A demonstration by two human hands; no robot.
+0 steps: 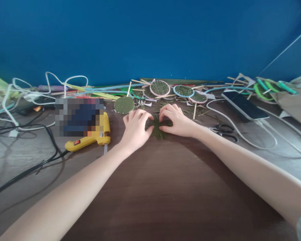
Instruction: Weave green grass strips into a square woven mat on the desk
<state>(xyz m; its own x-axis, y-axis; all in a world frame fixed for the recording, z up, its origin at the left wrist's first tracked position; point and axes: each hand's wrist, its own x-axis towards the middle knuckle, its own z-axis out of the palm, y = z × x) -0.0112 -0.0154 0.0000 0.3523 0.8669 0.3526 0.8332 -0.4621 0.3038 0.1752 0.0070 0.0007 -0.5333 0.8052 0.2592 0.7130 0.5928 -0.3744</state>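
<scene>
Flat on the brown table lies a small piece of dark green leaf-like strips point(155, 126), with loose ends spreading toward me. My left hand point(137, 126) holds its left side, thumb and fingers curled in on it. On the other side my right hand point(177, 121) grips the strips, its thumb and forefinger bent close together. The fingers partly hide the piece. Just beyond my left hand is a round green woven disc point(124, 105) with a wooden stick. Scissors point(223, 130) with dark handles lie right of my right wrist.
A yellow glue gun point(90, 139) lies left, partly under a pixelated patch. Pink-rimmed point(160, 88) and blue-rimmed point(183, 90) woven discs sit at the back before the blue wall point(150, 36). A phone point(244, 104) with a white cable lies right; black cords point(27, 172) run left.
</scene>
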